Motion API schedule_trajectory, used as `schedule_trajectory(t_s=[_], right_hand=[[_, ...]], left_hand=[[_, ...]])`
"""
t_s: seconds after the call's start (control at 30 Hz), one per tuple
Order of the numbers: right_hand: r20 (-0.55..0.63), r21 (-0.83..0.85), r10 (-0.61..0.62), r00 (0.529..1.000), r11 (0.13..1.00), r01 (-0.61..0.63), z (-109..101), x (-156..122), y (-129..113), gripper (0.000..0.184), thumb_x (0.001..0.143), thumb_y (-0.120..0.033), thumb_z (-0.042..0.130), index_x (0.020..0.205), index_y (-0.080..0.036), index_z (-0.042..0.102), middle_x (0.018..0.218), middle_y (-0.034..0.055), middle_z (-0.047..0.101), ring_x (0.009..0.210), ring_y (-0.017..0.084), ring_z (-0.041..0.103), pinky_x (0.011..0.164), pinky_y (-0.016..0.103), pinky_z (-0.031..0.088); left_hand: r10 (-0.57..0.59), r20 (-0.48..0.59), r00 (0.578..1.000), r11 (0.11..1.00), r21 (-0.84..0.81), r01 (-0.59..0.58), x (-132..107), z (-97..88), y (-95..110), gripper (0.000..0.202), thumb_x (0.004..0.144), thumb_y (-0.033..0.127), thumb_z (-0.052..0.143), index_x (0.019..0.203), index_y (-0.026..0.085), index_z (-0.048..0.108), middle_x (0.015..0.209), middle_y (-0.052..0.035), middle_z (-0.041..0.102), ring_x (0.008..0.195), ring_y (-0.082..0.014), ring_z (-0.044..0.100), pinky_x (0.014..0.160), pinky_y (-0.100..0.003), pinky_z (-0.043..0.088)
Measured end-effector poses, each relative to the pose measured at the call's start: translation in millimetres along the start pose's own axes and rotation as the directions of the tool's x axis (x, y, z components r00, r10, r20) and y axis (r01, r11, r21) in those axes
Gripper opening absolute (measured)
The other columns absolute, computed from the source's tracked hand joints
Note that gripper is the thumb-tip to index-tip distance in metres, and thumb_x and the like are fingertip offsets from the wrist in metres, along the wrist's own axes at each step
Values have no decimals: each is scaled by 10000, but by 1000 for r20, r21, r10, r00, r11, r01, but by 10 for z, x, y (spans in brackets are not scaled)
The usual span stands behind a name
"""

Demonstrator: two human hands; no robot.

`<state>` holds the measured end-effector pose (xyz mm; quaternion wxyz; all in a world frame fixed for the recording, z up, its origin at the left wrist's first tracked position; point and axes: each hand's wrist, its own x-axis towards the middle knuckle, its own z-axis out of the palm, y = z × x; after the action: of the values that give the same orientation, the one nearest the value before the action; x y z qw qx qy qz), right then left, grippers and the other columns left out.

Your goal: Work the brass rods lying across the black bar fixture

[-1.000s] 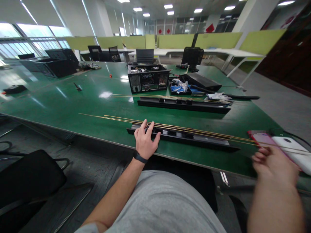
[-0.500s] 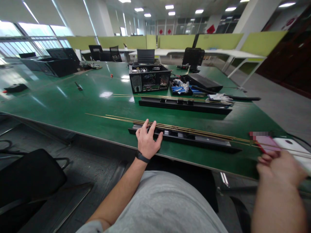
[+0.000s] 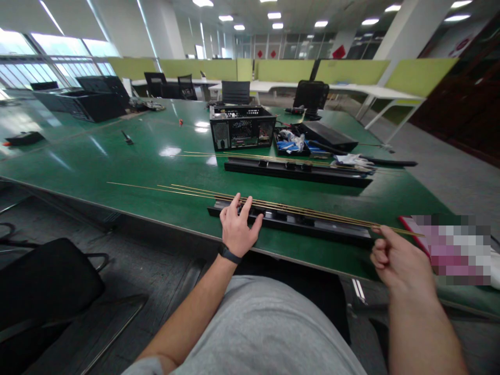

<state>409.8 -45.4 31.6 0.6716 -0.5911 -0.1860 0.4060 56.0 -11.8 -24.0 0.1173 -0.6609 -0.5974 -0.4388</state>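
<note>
My left hand (image 3: 239,226), with a dark band on the wrist, lies over the left part of a long black rail (image 3: 312,225). Its fingers are spread and their tips touch the thin brass-coloured rods (image 3: 304,209) that run along the rail. The rods stick out past the rail's left end. At the right end, my right hand (image 3: 402,258) has its fingers curled, with the index finger and thumb closed at a rod. How many rods it grips is hidden.
Behind lies a second black rail (image 3: 297,172) with more rods. Farther back stand an open computer case (image 3: 242,127), a box of blue and white gloves (image 3: 291,143) and a black panel (image 3: 326,134). A blurred-out flat item (image 3: 457,250) lies at right on the green table (image 3: 117,166).
My right hand has moved left from the flat items to the near rail's right end. One rod has slid left, reaching farther beyond the rail. My left hand has stayed in place.
</note>
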Motion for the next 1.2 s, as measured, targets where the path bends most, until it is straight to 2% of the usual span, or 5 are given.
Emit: schedule_trajectory(t_s=[0.3,0.57,0.73,0.97,1.2], right_hand=[[109,-64,15,994,998,-8,358,-124,143,315,808,-398,910,857,-152,720,598,4,623,337,58,392,316,173,268],[137,-110,-27,990,993,43,328,-79,138,354,827,-447,894,846,-180,662,931,121,820,339,49,409,300,191,263],[110,-181,-71,991,979,90,349,-78,169,359,862,-474,844,864,-168,658,897,139,817,309,45,368,272,195,225],[113,-225,-140,984,961,163,374,-112,185,370,891,-505,812,841,-175,652,892,147,818,300,44,358,262,194,203],[97,-238,-141,985,958,160,295,-148,201,384,893,-518,822,833,-180,650,877,146,814,302,45,340,263,198,205]], left_hand=[[1,4,1000,1000,-2,-1,-14,24,-20,545,1029,478,719,1506,215,706,1648,-238,593,1333,-348,703,1213,-543,452],[10,9,1000,1000,2,-10,-8,21,-23,555,1029,480,721,1515,212,699,1636,-239,601,1336,-344,702,1196,-521,460],[-3,25,1000,999,32,3,-26,26,-10,588,1044,497,687,1563,221,662,1669,-227,579,1409,-351,657,1199,-529,427],[-66,19,998,993,98,64,-26,3,47,618,1020,528,695,1578,265,647,1655,-185,613,1240,-346,694,1107,-556,407],[-61,19,998,997,57,60,-55,-8,26,637,992,518,721,1571,260,656,1601,-179,639,1209,-340,698,1073,-516,430]])
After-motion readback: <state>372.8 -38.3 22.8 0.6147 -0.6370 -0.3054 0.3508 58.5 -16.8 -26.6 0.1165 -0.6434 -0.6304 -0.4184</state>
